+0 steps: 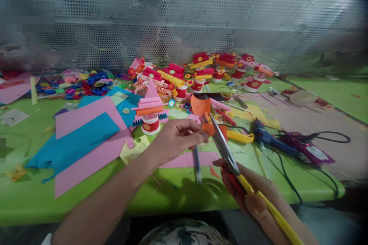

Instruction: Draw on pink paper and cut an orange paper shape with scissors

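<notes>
Above the front part of the green tabletop (94, 203), the left hand (181, 136) pinches orange paper (209, 129) between thumb and fingers. The right hand (250, 183) is closed around the handles of scissors (225, 148), whose blades stand parted at the paper (one passes in front of it). Under the hands, a strip of green surface runs along the front edge, with a pen (197, 164) lying just behind it. Left, blue paper (86, 141) and pink paper (82, 116) limit sideways room; a red-and-white cup (151, 125) stands close behind the left hand. Right, a glue gun (270, 139) lies near dark cords (283, 172) reaching the edge.
</notes>
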### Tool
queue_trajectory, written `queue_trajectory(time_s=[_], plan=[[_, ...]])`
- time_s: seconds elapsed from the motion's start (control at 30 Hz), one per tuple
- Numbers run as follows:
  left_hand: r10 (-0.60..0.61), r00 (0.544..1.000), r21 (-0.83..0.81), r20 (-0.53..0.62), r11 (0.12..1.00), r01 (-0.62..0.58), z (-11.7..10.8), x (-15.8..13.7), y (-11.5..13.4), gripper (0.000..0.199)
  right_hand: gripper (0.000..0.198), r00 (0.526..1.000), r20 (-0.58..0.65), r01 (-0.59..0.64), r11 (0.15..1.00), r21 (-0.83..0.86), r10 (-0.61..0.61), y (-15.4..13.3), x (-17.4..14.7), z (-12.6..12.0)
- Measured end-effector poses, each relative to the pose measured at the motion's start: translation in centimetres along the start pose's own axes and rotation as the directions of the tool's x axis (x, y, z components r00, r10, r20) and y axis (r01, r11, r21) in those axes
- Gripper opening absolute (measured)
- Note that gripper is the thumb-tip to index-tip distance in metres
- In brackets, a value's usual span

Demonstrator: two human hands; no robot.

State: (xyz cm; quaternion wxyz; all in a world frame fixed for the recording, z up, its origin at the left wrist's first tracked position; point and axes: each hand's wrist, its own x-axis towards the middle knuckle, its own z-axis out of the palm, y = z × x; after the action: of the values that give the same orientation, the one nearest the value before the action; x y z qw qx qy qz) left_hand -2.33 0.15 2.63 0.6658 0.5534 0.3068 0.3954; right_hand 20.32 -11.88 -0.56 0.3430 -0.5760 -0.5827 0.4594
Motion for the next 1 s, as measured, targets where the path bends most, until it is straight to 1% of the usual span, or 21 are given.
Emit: queue_trajectory(time_s=[0.2, 0.3, 0.5, 0.67, 0.8, 1.0], plan=[[-0.027, 1.0, -0.025, -0.005, 0.999, 0.027, 0.29, -0.08, -0.26, 0.016, 0.104, 0.999, 0.026, -0.023, 1.0, 0.01, 0.023, 0.3, 0.02, 0.03], [-0.025, 1.0, -0.028, -0.01, 0.999, 0.024, 0.33, -0.12, -0.17, 0.016, 0.102, 0.999, 0.026, -0.036, 0.999, 0.017, 0.036, 0.39, 0.03, -0.01], [-0.011, 1.0, -0.017, 0.004, 1.0, 0.011, 0.12, -0.15, -0.11, 0.023, 0.096, 1.0, 0.018, 0.007, 1.0, -0.009, -0.007, 0.21, 0.16, -0.01], [-0.004, 1.0, -0.003, 0.005, 1.0, 0.004, -0.02, -0.15, 0.13, 0.021, 0.093, 0.999, -0.019, 0.037, 0.998, -0.048, -0.038, -0.23, 0.01, 0.02], [-0.007, 1.0, 0.004, -0.002, 1.0, 0.007, 0.0, -0.17, 0.37, 0.017, 0.093, 0.999, -0.019, 0.036, 0.998, -0.053, -0.037, -0.18, -0.03, 0.07], [-0.019, 1.0, 0.025, 0.019, 1.0, 0.019, -0.21, -0.2, 0.25, 0.018, 0.097, 0.999, -0.007, 0.04, 0.997, -0.06, -0.041, 0.15, -0.13, -0.11]])
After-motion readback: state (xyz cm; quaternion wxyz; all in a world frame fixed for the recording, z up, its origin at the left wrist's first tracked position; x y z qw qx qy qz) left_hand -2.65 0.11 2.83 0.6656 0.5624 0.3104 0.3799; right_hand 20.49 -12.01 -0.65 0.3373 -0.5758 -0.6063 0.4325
